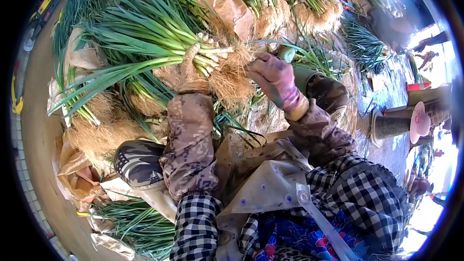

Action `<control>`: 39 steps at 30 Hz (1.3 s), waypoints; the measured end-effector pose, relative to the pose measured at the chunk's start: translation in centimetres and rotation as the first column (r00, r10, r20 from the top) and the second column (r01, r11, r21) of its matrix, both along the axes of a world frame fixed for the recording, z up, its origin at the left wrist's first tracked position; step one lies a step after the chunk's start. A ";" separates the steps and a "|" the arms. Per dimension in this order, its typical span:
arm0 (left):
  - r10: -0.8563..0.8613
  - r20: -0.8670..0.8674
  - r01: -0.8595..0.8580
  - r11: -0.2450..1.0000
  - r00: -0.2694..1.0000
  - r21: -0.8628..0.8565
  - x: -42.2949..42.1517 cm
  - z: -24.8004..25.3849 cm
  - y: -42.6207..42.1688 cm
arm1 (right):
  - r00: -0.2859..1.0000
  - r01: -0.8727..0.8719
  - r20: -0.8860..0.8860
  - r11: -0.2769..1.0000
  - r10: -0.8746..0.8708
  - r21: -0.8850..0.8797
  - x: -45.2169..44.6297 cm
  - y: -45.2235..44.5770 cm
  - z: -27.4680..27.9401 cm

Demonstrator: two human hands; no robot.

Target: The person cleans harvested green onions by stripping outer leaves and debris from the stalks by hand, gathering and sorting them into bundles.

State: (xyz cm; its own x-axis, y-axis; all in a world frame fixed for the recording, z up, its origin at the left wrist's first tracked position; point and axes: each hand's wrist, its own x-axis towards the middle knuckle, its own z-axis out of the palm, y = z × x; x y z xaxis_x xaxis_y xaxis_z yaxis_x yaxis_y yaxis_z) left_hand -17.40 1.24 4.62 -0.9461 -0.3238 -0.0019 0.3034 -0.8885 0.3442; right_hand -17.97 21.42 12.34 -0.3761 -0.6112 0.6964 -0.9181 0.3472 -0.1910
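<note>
"Where was the bunch of green onions (159, 43)?"

"Left of centre and toward the far side, over other bunches (137, 89). Its leaves (116, 26) fanned out to the left and its roots (234, 79) hung to the right."

"And the hands?"

"The left hand (193, 71) was wrapped around the pale stems (207, 60), closed on them just short of the roots. The right hand (274, 78) was at the right edge of the root fringe, fingers bent; I couldn't tell how tightly they closed, or whether they had pinched any strands."

"Was that a good place to hold it?"

"I thought so. The stems looked like the firmest part, probably smooth and a little slippery, so a full wrap suited them better than a fingertip pinch."

"Heavy?"

"Fairly light, I'd have guessed, though the long leaves probably made it droop leftward. They looked soft and easy to crease."

"The roots?"

"Dry-looking, wispy and tangled: likely to snag or tear, and a poor place to lift from."
</note>
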 end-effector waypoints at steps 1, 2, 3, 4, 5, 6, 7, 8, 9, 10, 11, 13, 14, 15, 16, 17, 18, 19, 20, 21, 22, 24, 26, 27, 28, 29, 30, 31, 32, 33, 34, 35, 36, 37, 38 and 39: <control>0.013 0.052 -0.011 0.999 0.999 -0.051 0.2 -0.2 0.0 | 0.994 0.075 0.078 0.994 -0.081 0.074 0.8 0.6 0.3; 0.027 0.103 -0.017 0.995 0.994 -0.102 0.4 -0.3 0.0 | 0.966 0.134 0.204 0.982 -0.159 0.132 2.1 1.1 2.2; 0.031 0.124 -0.016 0.993 0.992 -0.115 0.5 -0.5 0.0 | 0.970 0.149 0.174 0.980 -0.171 0.131 2.2 2.2 3.2; 0.032 0.144 -0.014 0.992 0.989 -0.127 0.6 -0.7 0.0 | 0.972 0.166 0.142 0.977 -0.185 0.132 2.2 3.7 3.9; 0.032 0.163 -0.010 0.990 0.986 -0.138 0.6 -0.9 -0.1 | 0.940 0.149 0.306 0.988 -0.154 0.039 2.2 5.3 4.3; -0.008 0.131 0.024 0.992 0.991 -0.120 0.6 -1.6 -0.4 | 0.884 0.147 0.455 0.987 -0.105 -0.058 2.5 6.7 4.5; -0.050 0.099 0.061 0.993 0.994 -0.104 0.4 -2.3 -0.7 | 0.746 0.186 0.665 0.969 -0.033 -0.160 3.0 7.8 4.5; -0.090 0.065 0.095 0.991 0.994 -0.092 0.2 -2.6 -0.8 | 0.700 0.138 0.711 0.990 -0.069 -0.040 2.9 8.9 4.1; 0.021 0.057 -0.020 1.000 0.998 -0.022 0.4 -0.9 0.3 | 0.653 0.078 0.749 0.994 -0.109 0.077 2.6 10.2 3.2; -0.015 0.020 0.015 1.000 1.000 0.011 0.4 -0.9 0.5 | 0.606 0.008 0.780 0.983 -0.152 0.186 2.4 11.0 2.0; -0.046 -0.020 0.047 0.998 0.999 0.039 0.3 -1.0 0.4 | 0.783 -0.004 0.517 0.827 -0.347 0.562 2.3 11.4 0.4; -0.034 -0.068 0.040 0.996 0.997 0.084 1.0 0.6 0.6 | 0.825 0.025 0.524 0.941 -0.209 0.337 1.4 11.2 -3.9; -0.084 -0.169 0.082 0.996 0.982 -0.018 0.9 0.7 -0.1 | 0.798 -0.017 0.602 0.996 -0.038 0.086 0.7 10.0 -4.5; -0.081 -0.205 0.087 0.996 0.975 0.022 1.1 0.6 0.1 | 0.331 0.229 0.933 0.948 0.137 -0.221 1.2 9.1 -5.1; -0.079 -0.242 0.096 0.994 0.967 0.060 1.1 0.6 0.4 | 0.148 0.368 0.948 0.874 0.281 -0.317 1.2 7.9 -5.7; 0.000 -0.200 0.018 0.996 0.980 0.093 1.0 0.7 1.3 | -0.019 0.513 0.899 0.776 0.437 -0.367 1.1 6.6 -5.8; 0.079 -0.153 -0.062 0.991 0.985 0.117 0.9 0.9 2.1 | -0.163 0.655 0.791 0.664 0.589 -0.360 1.2 5.1 -6.1; 0.090 -0.069 -0.080 0.989 0.994 0.128 1.3 1.0 3.8 | -0.178 0.611 0.735 0.659 0.655 -0.440 0.5 3.2 -6.9; 0.100 0.015 -0.102 0.985 0.995 0.141 1.7 0.7 4.7 | -0.129 0.553 0.682 0.623 0.720 -0.553 1.4 0.1 -5.0; -0.006 0.041 0.003 0.996 0.999 0.085 2.1 -0.7 4.9 | 0.028 0.558 0.764 0.624 0.645 -0.547 0.7 -1.4 -7.3; -0.107 0.073 0.105 0.994 0.992 0.032 2.1 -3.1 4.9 | 0.182 0.560 0.816 0.625 0.548 -0.544 0.0 -2.4 -9.5; -0.089 0.030 0.080 0.972 0.996 0.220 2.4 -4.6 5.4 | 0.071 0.453 0.953 0.842 0.294 -0.294 0.9 -2.6 -7.9; -0.045 0.067 0.034 0.988 0.997 0.150 2.2 -6.4 5.2 | 0.197 0.208 0.978 0.972 0.072 -0.113 1.2 -0.9 -7.4; -0.054 0.075 0.045 0.992 0.996 0.115 3.1 -5.0 5.3 | 0.392 0.054 0.919 0.997 0.031 -0.057 0.9 0.2 -8.1; -0.047 0.088 0.038 0.995 0.995 0.094 3.5 -5.4 5.4 | 0.572 -0.060 0.820 0.998 0.037 -0.002 0.6 1.2 -8.8; -0.045 0.099 0.038 0.997 0.994 0.070 3.7 -6.0 5.4 | 0.713 -0.194 0.680 0.980 0.172 -0.045 0.4 1.7 -8.6; -0.042 0.107 0.037 0.998 0.993 0.043 4.0 -6.2 5.3 | 0.805 -0.331 0.503 0.942 0.314 -0.058 -0.1 2.1 -8.3; 0.001 0.112 0.004 0.999 0.994 -0.044 4.6 -6.2 5.3 | 0.601 -0.400 0.600 0.848 0.528 -0.346 -1.2 2.6 -8.9; -0.005 0.122 0.022 0.990 0.992 -0.138 5.1 -5.9 5.2 | 0.692 -0.275 0.629 0.935 0.354 -0.224 -2.2 2.8 -8.0; -0.012 0.135 0.043 0.972 0.991 -0.230 5.6 -5.5 5.1 | 0.792 -0.183 0.571 0.976 0.216 -0.116 -3.0 2.9 -7.2; -0.024 0.135 0.063 0.955 0.991 -0.290 5.7 -5.1 5.0 | 0.868 -0.070 0.491 0.997 0.069 -0.016 -3.2 2.5 -4.7; -0.050 0.115 0.083 0.948 0.992 -0.307 5.9 -4.6 5.0 | 0.809 -0.114 0.576 0.993 0.112 -0.033 -2.7 1.7 -2.9; -0.078 0.094 0.104 0.943 0.992 -0.316 5.9 -4.1 5.3 | 0.741 -0.155 0.654 0.986 0.153 -0.056 -2.0 0.2 -1.6; -0.111 0.074 0.129 0.939 0.991 -0.318 6.0 -3.8 5.5 | 0.664 -0.191 0.723 0.978 0.191 -0.084 -1.3 -1.9 -1.2; -0.143 0.054 0.153 0.938 0.988 -0.312 6.1 -3.5 5.6 | 0.644 -0.332 0.562 0.851 0.519 -0.406 -1.7 -3.7 -4.0; -0.167 0.041 0.171 0.932 0.985 -0.319 6.4 -3.3 5.8 | 0.555 -0.513 0.303 0.606 0.774 -0.608 -2.1 -5.6 -6.6</control>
State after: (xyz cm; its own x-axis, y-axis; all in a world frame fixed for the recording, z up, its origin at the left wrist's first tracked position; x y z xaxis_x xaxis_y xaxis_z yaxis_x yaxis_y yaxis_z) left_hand -10.96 7.00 1.32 -0.9875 -0.1448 0.0624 0.1519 -0.7684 0.6217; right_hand -20.08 15.86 5.74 -0.3511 -0.5350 0.7684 -0.5628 -0.5352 -0.6299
